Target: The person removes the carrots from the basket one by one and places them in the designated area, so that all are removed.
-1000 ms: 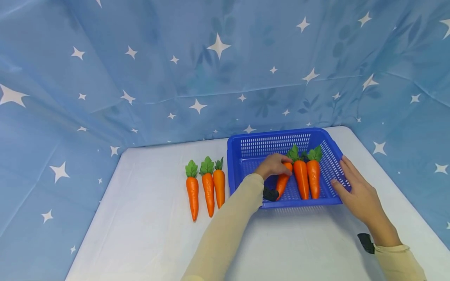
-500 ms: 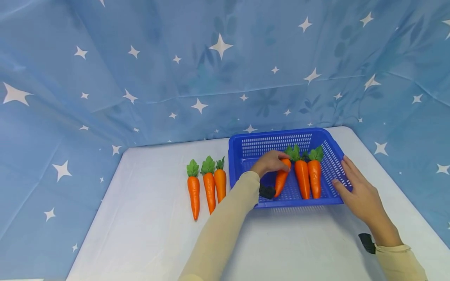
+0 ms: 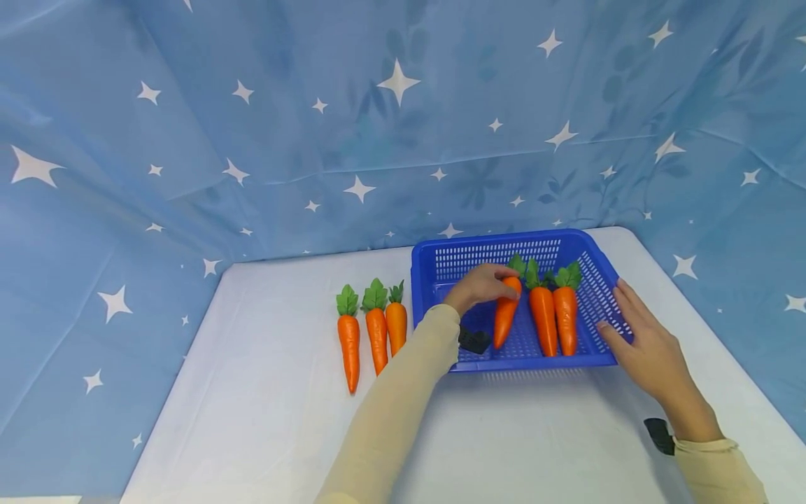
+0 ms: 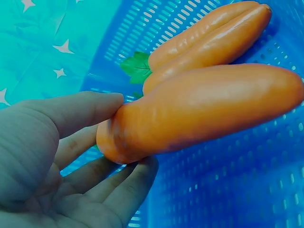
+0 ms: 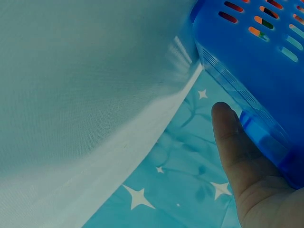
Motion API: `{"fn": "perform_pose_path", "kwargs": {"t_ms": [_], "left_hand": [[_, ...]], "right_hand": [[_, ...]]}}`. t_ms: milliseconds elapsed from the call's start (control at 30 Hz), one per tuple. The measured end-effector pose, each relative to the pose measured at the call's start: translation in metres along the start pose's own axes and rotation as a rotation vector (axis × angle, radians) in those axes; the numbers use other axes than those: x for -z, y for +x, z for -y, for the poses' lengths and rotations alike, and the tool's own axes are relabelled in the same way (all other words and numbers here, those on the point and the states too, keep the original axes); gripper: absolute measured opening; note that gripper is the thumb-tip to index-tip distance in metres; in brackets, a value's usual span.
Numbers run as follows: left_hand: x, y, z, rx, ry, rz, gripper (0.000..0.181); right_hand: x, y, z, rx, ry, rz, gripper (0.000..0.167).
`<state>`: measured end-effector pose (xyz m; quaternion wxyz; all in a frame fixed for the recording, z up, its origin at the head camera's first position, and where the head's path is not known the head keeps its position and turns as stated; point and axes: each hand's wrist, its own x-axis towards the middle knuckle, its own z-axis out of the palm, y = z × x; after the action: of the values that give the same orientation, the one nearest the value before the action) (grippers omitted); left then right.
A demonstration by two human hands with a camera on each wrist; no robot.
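Note:
My left hand (image 3: 483, 285) pinches a toy carrot (image 3: 506, 315) near its leafy end, over the inside of a blue plastic basket (image 3: 535, 364). The left wrist view shows the thumb and fingertips on the thick end of this carrot (image 4: 213, 107); its leaves are mostly hidden there. Whether its tip touches the basket floor, I cannot tell. Just right of it, two more carrots, a left one (image 3: 543, 322) and a right one (image 3: 566, 322), lie side by side in the basket. My right hand (image 3: 651, 353) rests against the basket's right side, fingers extended and thumb (image 5: 237, 147) spread.
Left of the basket, three carrots lie in a row on the white table (image 3: 271, 427): a left one (image 3: 349, 350), a middle one (image 3: 376, 336) and a right one (image 3: 396, 323). A blue star-patterned cloth (image 3: 283, 140) hangs behind the table and at its sides.
My left hand and the pinched carrot have shifted slightly left and toward the back of the basket. The right hand and the other carrots look unmoved.

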<state>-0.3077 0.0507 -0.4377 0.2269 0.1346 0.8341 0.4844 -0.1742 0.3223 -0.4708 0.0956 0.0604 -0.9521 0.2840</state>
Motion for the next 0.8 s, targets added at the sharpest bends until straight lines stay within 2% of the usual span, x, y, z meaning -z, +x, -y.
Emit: {"fn": "perform_pose_path", "kwargs": {"t_ms": [233,600,800], "left_hand": [[0.007,-0.003,-0.005,-0.042,-0.052,0.003,0.049],[0.017,-0.008,-0.013,-0.052,-0.116,0.007,0.047],[0.022,-0.012,-0.015,-0.062,-0.213,0.021,0.046]], "right_hand": [[-0.001,0.001,0.000,-0.005,-0.009,0.005,0.074],[0.000,0.002,0.000,-0.001,-0.021,-0.006,0.074],[-0.002,0.001,0.000,-0.007,-0.016,0.000,0.074]]}}
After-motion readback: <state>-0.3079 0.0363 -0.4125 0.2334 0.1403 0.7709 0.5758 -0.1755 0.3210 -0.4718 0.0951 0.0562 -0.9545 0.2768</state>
